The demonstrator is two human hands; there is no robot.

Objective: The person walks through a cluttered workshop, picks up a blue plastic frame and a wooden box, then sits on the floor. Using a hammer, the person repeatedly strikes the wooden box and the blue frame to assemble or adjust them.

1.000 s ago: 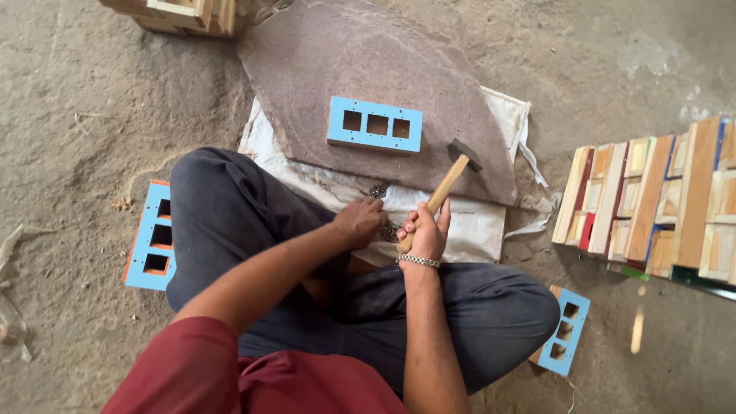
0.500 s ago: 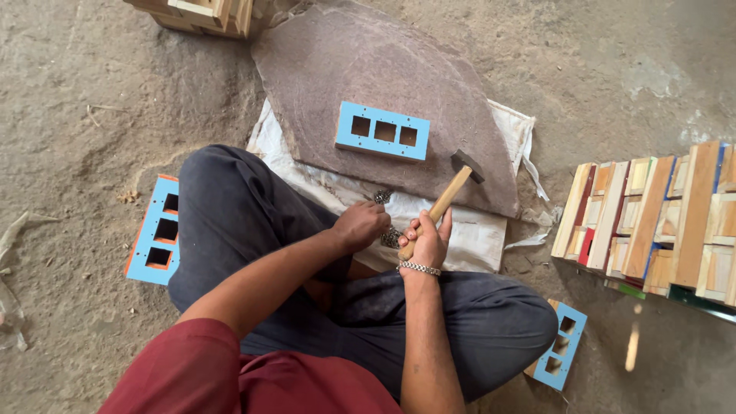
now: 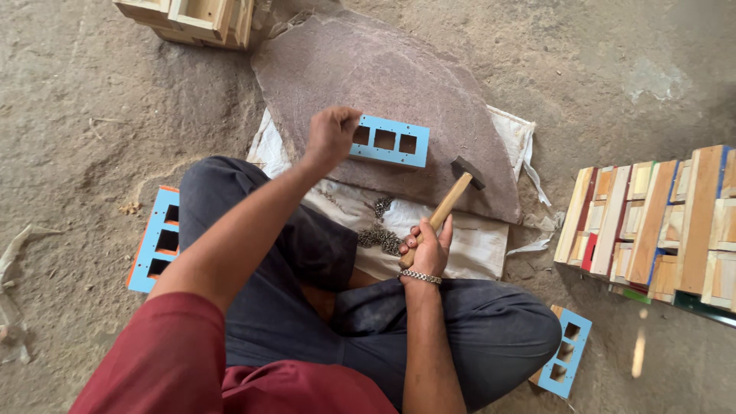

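I sit cross-legged on the ground. My left hand (image 3: 330,136) reaches forward, fingers pinched, touching the left end of a blue rectangular panel (image 3: 391,142) with three square cut-outs. The panel lies flat on a large brown stone slab (image 3: 383,77). Whether something small is pinched in the fingers cannot be told. My right hand (image 3: 429,247), with a metal bracelet, grips the wooden handle of a hammer (image 3: 452,195); its dark head rests low over the slab's near right edge. A small heap of metal nails (image 3: 381,234) lies on a white sack (image 3: 468,245) by my right hand.
Another blue panel (image 3: 157,238) lies on the ground by my left knee, and a third (image 3: 566,353) by my right knee. A row of wooden box frames (image 3: 652,222) stands at the right. More wooden boxes (image 3: 192,17) sit at the top left. The ground is dusty concrete.
My left hand has left the nail heap near my lap and moved forward to the blue panel's left end. The right hand still holds the hammer in about the same place.
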